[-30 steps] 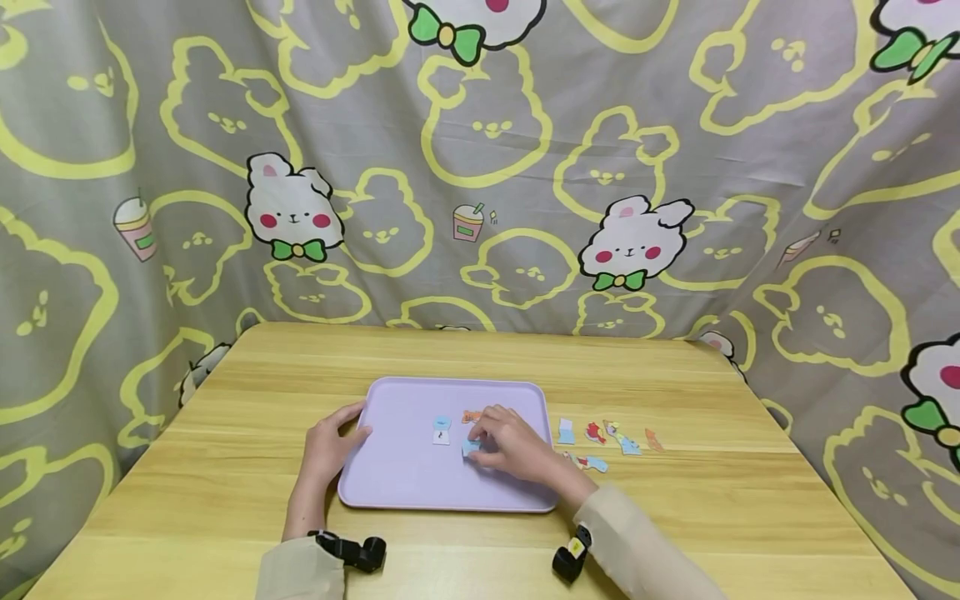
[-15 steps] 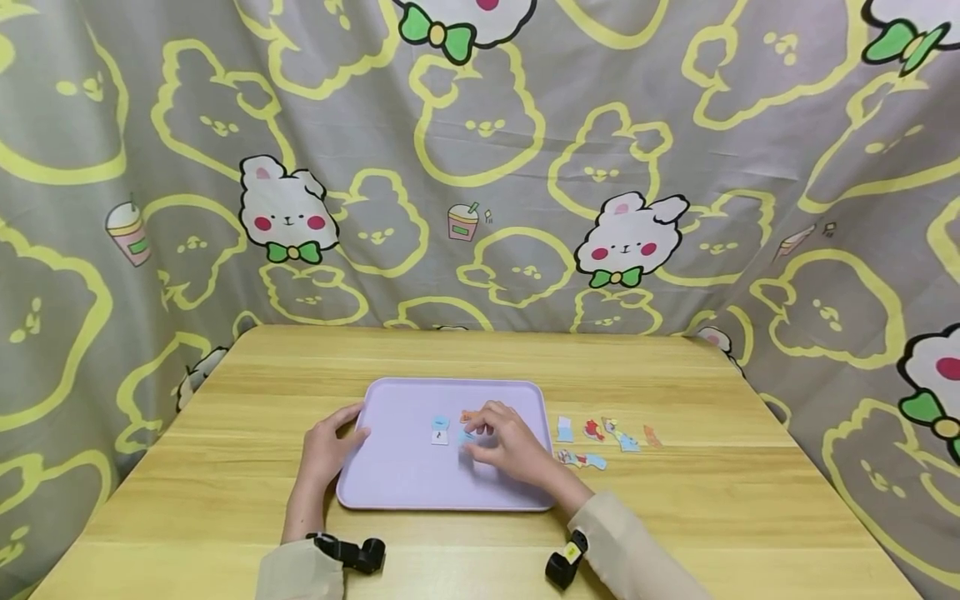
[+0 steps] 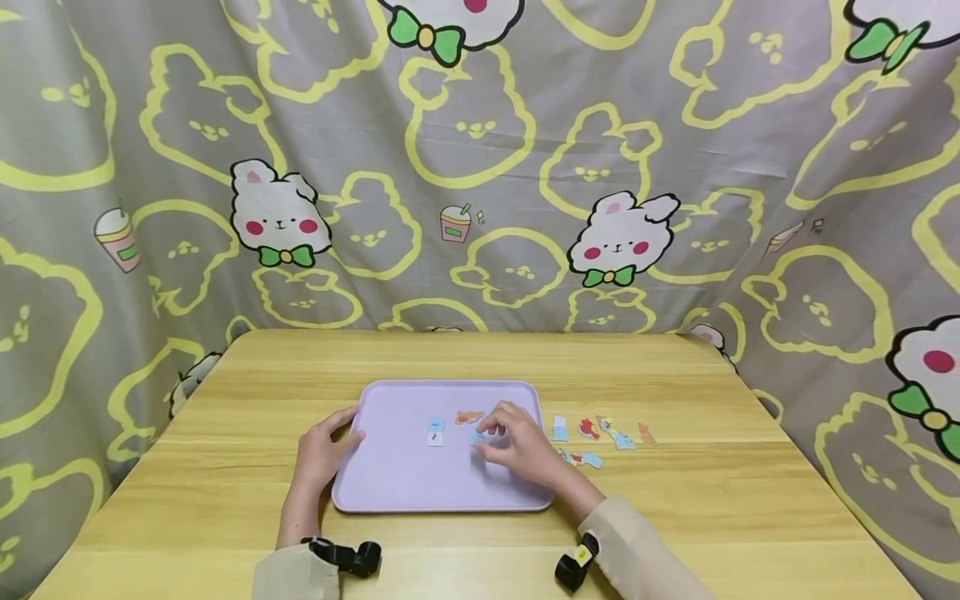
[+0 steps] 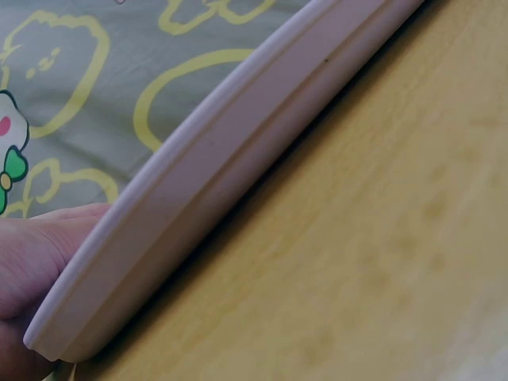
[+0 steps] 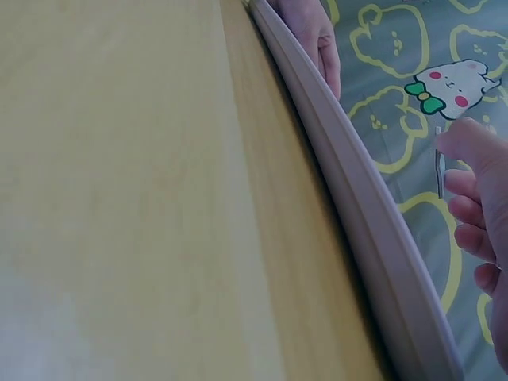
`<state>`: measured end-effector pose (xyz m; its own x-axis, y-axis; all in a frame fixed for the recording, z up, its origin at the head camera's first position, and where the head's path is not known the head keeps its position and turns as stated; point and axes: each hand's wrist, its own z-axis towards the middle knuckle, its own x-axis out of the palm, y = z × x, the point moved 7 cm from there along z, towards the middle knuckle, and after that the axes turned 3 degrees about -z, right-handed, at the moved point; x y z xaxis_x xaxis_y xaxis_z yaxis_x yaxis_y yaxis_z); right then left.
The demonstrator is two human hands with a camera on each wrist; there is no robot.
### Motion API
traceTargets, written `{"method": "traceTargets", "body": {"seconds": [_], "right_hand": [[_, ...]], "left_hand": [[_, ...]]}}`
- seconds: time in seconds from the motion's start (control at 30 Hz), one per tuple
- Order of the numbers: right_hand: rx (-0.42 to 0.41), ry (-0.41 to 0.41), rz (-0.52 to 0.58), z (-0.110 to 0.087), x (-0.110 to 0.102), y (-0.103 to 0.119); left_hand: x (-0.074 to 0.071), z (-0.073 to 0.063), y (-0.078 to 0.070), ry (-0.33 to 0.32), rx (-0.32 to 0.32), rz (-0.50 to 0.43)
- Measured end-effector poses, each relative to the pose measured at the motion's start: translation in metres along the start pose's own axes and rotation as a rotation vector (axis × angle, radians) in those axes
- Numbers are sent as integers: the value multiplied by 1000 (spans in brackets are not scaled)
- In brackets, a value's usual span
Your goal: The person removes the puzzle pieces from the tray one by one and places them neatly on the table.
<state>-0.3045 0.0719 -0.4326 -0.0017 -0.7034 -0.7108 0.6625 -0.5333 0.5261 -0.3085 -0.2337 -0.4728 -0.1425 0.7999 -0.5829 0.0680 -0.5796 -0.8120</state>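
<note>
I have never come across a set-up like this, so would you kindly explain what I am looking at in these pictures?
There is no robot here: a person is working with two bare hands. The large picture comes from a head camera looking forward and down; the two smaller ones come from small black cameras, one on each wrist, and mostly show the side of the tray.

On the wooden table lies a lilac tray. The left hand rests against its left edge. The right hand, over the tray, pinches a thin light-blue piece.

Inside the tray are an orange piece and blue-and-white pieces. More colourful flat pieces lie to the tray's right.
</note>
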Motion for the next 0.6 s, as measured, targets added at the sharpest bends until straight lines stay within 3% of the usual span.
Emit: {"method": "traceTargets", "body": {"seconds": [0.6], "right_hand": [[25, -41, -15, -19, -22, -22]], "left_hand": [[1, 0, 1, 17, -12, 10]]}}
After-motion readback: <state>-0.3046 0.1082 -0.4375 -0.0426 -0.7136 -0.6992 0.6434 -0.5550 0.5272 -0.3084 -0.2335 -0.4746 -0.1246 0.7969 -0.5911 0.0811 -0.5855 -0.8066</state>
